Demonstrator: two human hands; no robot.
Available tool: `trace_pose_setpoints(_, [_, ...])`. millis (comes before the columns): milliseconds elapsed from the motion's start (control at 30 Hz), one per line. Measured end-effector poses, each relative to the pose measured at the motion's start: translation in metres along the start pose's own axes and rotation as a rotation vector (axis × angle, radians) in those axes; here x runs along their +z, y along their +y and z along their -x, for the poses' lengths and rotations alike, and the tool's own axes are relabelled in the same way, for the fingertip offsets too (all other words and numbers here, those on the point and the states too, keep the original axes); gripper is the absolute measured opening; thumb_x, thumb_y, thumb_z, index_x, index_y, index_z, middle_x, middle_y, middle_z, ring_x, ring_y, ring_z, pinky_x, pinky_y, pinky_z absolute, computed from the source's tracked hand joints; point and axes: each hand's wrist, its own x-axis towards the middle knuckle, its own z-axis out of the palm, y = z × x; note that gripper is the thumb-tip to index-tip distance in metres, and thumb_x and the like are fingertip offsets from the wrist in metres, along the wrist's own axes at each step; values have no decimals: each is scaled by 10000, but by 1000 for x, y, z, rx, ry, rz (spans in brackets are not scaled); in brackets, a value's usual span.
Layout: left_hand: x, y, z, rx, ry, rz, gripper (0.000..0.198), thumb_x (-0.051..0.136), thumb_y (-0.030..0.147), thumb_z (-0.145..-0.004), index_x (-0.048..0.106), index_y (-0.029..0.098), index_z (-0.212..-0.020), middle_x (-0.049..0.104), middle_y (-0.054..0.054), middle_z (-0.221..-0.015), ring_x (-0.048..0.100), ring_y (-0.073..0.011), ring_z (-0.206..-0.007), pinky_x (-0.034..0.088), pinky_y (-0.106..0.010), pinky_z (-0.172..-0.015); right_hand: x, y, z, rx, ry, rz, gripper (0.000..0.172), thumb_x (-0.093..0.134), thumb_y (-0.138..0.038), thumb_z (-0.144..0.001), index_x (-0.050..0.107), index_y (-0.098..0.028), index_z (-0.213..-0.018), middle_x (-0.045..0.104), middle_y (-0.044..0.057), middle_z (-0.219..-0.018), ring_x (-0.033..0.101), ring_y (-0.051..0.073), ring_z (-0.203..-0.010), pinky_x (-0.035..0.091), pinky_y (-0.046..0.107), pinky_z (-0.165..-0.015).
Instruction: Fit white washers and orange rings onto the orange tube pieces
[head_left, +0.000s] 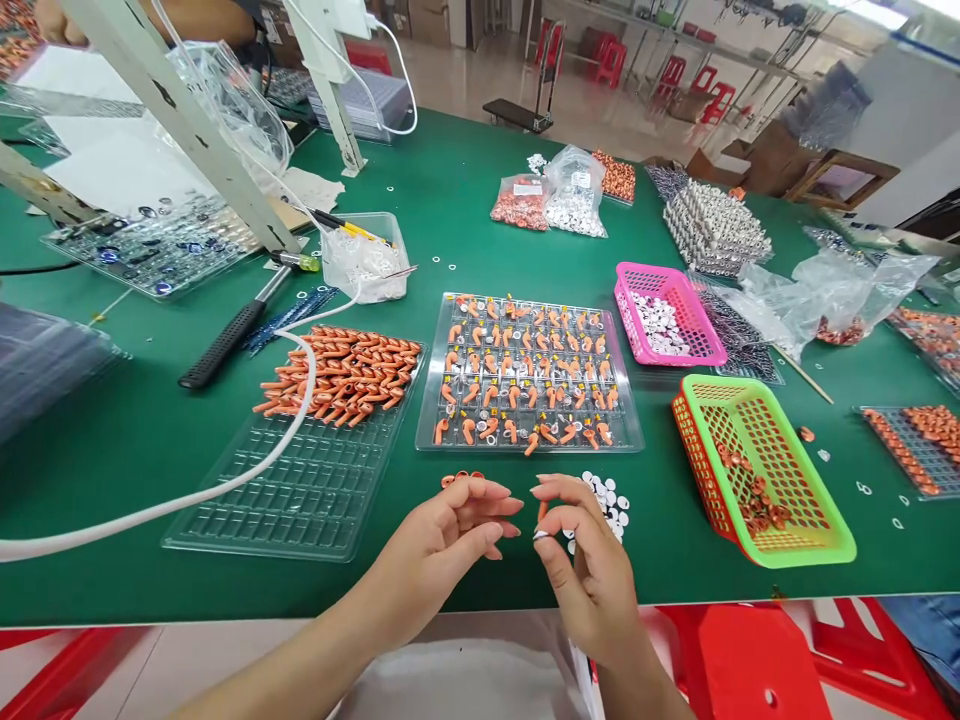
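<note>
My right hand (592, 565) pinches a small white round cap (540, 535) between thumb and index finger. A sliver of an orange piece (542, 510) shows between its fingers; the rest of it is hidden. Facing it, my left hand (450, 535) has its fingers loosely curved and the thumb apart, with nothing visible in it. Loose white round caps (609, 500) lie beside my right hand, and several orange ring-like pieces (461, 478) lie just beyond my left. Farther forward, a clear compartment tray (634, 432) holds rows of curved orange parts with small metal and yellow bits.
To the left, orange stick-like parts (341, 370) are piled on a clear tray (277, 500); a white hose (225, 487) crosses it. A black-handled hammer (225, 343) lies beyond. On the right are a pink basket (626, 310) and a green basket (817, 480). Bagged parts (574, 195) sit farther back.
</note>
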Motion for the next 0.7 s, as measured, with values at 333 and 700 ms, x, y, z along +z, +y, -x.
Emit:
trace_pose_setpoints(333, [-12,-11,8,52,74,-13,246,627,334,-858,582,180,-1045,694,-90,-992,625,-189,-859,499,-275,-679,7,5,-1,66,99,-204,109,476,-284,-945,542,-234,-874,551,81,-1064,522,277,-1135,443,428,-931])
trace_pose_setpoints(700, [-49,-3,28,259,363,-615,192,518,311,-912,650,220,-1018,689,-44,-955,626,-187,-855,500,-305,-798,-1,11,3,121,28,-229,80,515,-257,-931,589,-252,-901,570,91,-1055,552,279,-1060,505,401,-841])
